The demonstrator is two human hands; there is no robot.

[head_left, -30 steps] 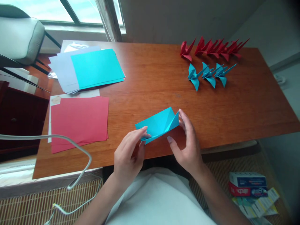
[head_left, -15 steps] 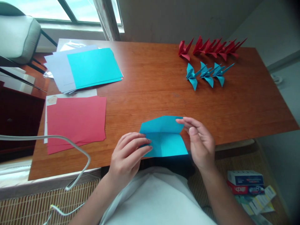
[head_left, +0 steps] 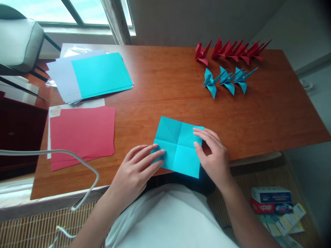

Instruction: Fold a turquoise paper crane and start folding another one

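One pale shirt front [head_left: 168, 217] fills the near middle, w/ two stacked boxes [head_left: 271, 199] low on the near right, one blue & white, one mostly red. White cable [head_left: 51, 151] bends across the near left, in front of the counter [head_left: 160, 89] in this view.

Left hand [head_left: 144, 160]: fingers slightly spread, tips on the left edge of a blue sheet [head_left: 178, 148]; thumb hidden, so can't tell if it pinches. Right hand [head_left: 210, 148]: half-wide, fingers curved over the right edge, thumb tip nr same edge, clear gap btwn thumb & fingers. Sheet's btwn both hands at the counter's near edge, near corner poking out past it. Opened out, approx square, w/ a cross of creases + faint diagonals.

Left of the hands, well apart: pile of red sheets [head_left: 82, 134], white paper showing at its far & left edges. Farther on, same side: stack of blue sheets [head_left: 100, 75] overlapping white sheets [head_left: 62, 79].

Far right: 3 blue cranes [head_left: 227, 82] in a row; just beyond, a row of red cranes [head_left: 231, 51], most overlapping, exact no. unclear, leftmost one slightly apart. Past the counter, far left: pale-seated chair [head_left: 20, 38], then window [head_left: 93, 12] w/ curtain [head_left: 115, 20].
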